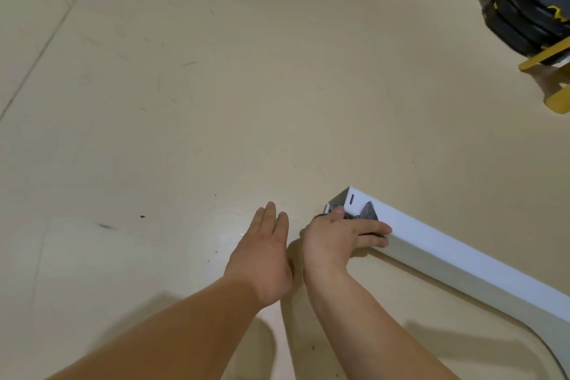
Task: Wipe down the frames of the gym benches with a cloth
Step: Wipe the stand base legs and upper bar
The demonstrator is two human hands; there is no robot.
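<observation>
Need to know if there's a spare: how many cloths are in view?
1. A grey cloth lies on the end of the white bench frame, pressed under the right hand. The hand covers part; others may lie out of view.

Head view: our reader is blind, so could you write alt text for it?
A right hand presses a grey cloth against the end of a white bench frame on a beige floor. The left hand is open beside it.
</observation>
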